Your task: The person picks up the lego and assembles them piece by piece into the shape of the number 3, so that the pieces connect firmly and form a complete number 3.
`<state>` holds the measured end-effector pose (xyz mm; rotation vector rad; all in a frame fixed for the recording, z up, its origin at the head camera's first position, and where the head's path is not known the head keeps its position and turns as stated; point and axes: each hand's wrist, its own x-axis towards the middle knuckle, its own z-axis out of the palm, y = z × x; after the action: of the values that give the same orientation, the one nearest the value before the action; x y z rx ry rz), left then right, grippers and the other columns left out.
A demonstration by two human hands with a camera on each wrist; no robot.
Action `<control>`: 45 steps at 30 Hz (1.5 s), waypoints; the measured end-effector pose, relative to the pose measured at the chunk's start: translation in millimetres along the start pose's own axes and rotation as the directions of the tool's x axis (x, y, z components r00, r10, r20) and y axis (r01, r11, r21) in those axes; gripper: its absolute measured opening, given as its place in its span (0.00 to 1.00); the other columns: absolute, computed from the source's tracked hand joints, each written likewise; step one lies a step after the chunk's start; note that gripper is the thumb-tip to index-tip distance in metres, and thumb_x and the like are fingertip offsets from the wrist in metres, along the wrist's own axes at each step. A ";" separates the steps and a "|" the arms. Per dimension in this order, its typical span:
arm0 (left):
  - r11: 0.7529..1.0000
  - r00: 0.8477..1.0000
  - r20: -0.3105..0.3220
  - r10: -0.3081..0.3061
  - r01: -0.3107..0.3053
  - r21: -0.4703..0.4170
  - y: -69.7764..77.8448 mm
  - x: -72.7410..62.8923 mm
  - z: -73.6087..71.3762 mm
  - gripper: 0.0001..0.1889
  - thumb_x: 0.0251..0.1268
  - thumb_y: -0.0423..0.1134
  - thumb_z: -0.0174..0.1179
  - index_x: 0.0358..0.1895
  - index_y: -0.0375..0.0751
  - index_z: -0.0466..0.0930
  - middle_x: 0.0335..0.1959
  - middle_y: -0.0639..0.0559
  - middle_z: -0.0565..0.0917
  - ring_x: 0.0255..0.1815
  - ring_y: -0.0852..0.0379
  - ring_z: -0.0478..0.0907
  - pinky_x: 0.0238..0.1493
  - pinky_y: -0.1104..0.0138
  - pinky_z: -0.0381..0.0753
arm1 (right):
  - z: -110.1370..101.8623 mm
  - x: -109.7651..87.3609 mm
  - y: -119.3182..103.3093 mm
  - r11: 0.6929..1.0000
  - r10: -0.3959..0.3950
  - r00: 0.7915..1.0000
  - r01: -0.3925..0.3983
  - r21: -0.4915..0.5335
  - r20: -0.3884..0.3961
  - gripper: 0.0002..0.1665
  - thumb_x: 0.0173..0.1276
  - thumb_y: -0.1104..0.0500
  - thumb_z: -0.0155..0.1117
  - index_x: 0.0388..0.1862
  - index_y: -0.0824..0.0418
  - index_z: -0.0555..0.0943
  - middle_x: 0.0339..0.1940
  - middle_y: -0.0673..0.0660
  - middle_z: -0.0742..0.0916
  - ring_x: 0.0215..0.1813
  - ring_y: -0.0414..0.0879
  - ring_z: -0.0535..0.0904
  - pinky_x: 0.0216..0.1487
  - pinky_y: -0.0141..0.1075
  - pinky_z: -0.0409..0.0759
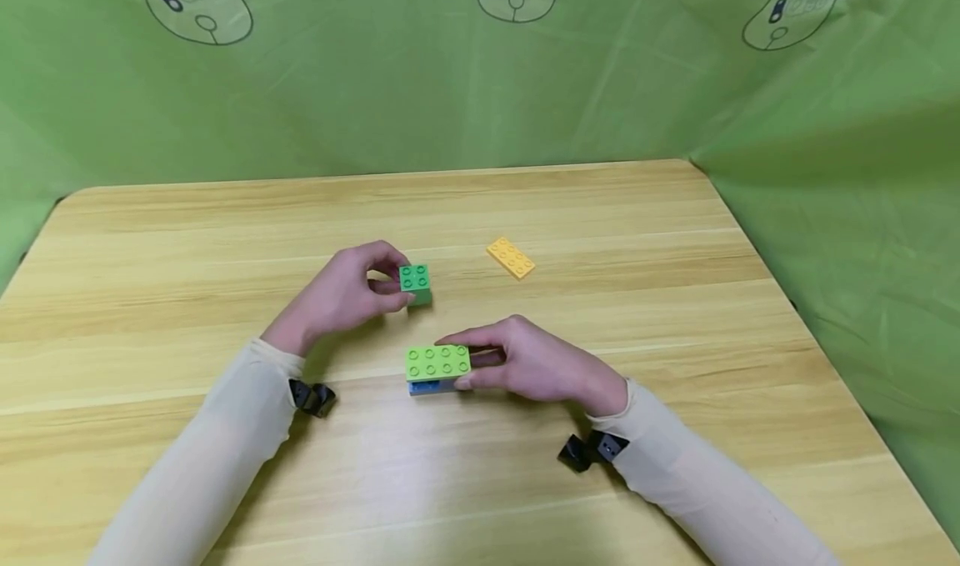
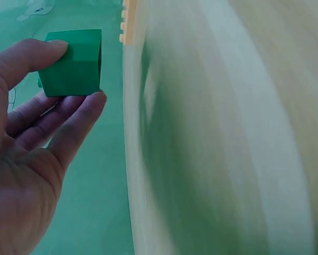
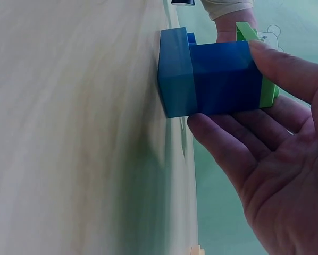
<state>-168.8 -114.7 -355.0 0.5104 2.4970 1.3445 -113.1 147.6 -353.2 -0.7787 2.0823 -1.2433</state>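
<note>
My left hand (image 1: 348, 291) pinches a green toy building brick (image 1: 415, 283), square with studs on top, between thumb and fingers. In the left wrist view the green brick (image 2: 74, 64) hangs above the tabletop. My right hand (image 1: 543, 362) grips a stack of bricks by its right end. Its top is a lime-green studded brick (image 1: 438, 363); in the right wrist view a dark blue brick (image 3: 225, 77) sits under it, and a lighter blue brick (image 3: 176, 74) forms the base. The lime brick overhangs the dark blue one on the left. The green brick is apart from the stack, behind it.
A flat orange-yellow studded plate (image 1: 512, 257) lies on the wooden table (image 1: 637, 283) behind the right hand. Green cloth (image 1: 420, 99) with cartoon faces hangs behind the table and along its right side. A small black device (image 1: 313, 398) is strapped to each wrist.
</note>
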 end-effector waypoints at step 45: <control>0.955 0.962 -0.141 0.232 -0.253 -0.156 25.3 -41.6 15.8 0.17 0.57 0.33 0.72 0.49 0.41 0.80 0.46 0.53 0.80 0.48 0.54 0.80 0.54 0.61 0.80 | -1.7 2.3 -1.3 0.999 0.016 1.000 -0.016 0.031 0.013 0.26 0.64 0.63 0.71 0.62 0.64 0.78 0.53 0.52 0.86 0.53 0.42 0.82 0.52 0.33 0.81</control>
<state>-120.5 -107.5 -339.7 0.7363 2.4424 1.7143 -115.6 146.4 -351.8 -0.7529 2.0502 -1.2563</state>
